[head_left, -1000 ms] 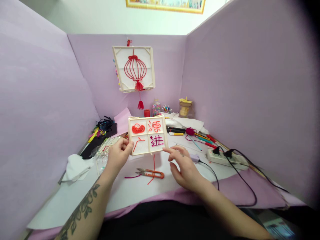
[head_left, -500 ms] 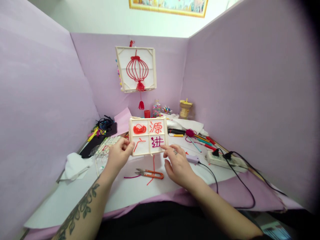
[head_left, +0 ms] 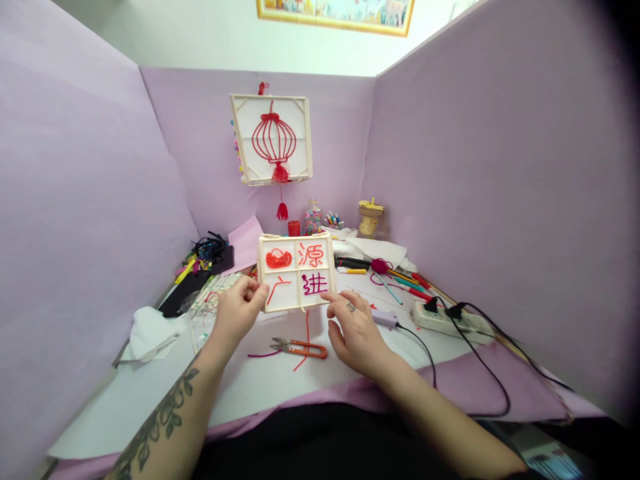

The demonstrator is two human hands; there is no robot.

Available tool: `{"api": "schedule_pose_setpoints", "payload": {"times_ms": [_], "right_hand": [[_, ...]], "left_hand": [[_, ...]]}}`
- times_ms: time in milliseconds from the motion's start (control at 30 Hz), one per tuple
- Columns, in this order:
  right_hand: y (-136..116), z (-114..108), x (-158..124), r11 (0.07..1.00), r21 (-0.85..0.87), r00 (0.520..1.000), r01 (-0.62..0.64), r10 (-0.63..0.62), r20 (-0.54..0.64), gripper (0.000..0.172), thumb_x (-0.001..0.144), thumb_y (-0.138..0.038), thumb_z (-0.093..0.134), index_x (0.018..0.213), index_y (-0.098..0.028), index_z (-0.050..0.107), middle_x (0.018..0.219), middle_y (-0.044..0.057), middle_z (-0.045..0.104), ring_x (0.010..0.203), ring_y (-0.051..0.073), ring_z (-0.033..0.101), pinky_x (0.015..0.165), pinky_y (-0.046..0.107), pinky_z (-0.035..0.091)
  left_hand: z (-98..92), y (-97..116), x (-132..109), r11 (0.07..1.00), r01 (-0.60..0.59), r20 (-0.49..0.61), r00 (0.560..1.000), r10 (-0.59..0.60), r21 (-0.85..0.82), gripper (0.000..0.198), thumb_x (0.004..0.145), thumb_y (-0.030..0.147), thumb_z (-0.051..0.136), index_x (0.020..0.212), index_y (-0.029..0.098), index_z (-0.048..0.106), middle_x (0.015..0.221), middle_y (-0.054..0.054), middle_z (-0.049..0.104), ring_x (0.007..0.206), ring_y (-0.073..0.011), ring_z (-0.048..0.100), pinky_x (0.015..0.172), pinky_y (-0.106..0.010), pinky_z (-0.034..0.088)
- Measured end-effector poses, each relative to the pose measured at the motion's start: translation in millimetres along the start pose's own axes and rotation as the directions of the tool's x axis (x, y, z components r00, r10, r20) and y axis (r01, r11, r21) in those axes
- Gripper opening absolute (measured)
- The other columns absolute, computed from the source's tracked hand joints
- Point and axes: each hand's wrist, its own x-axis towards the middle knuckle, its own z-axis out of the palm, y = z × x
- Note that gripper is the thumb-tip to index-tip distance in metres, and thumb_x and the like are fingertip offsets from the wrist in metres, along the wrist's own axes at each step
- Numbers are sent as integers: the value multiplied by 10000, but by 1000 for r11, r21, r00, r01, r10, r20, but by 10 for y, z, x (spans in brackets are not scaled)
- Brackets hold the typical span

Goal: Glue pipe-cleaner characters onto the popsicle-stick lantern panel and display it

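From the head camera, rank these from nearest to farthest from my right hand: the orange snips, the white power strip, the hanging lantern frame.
Measured from the right hand:
1. Orange snips, on the table just to its left.
2. White power strip, on the table to its right, plugs in it.
3. Hanging lantern frame, up on the back wall, clearly farthest.

You have open counter [head_left: 150,393] along the near edge; snips [head_left: 300,347] lie mid-counter, cables [head_left: 480,373] cross the right side, and clutter, seemingly pens [head_left: 405,281], crowds the far edge.
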Motion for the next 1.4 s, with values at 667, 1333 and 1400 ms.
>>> {"api": "schedule_pose_setpoints", "payload": {"times_ms": [667,1333,1400], "right_hand": [[118,-755,308,994,68,968,91,-73,-240,160,823,-166,630,737,-232,511,1031,73,661,977,241,574,868,428,440],[794,-393,1501,974,209,981,-85,45,191,370,879,-433,441,1103,-223,647,1159,123,622,1097,266,589,851,410,523],[790,-409,1722,958,210,957,-195,140,253,369,886,-436,418,1050,-215,664,1063,99,682,1005,252,634,839,398,526]], "left_hand": [[35,31,-52,999,-42,11,999,42,4,291,774,464,541,621,222,491,458,48,520,455,-131,476,510,-259,343],[177,61,-283,996,-75,158,984,81,-42,247,838,416,500,706,213,449,574,24,571,544,-137,521,552,-252,331],[137,61,-284,997,-72,160,984,74,-20,231,831,399,506,704,212,456,591,20,581,558,-139,529,562,-253,332]]}}
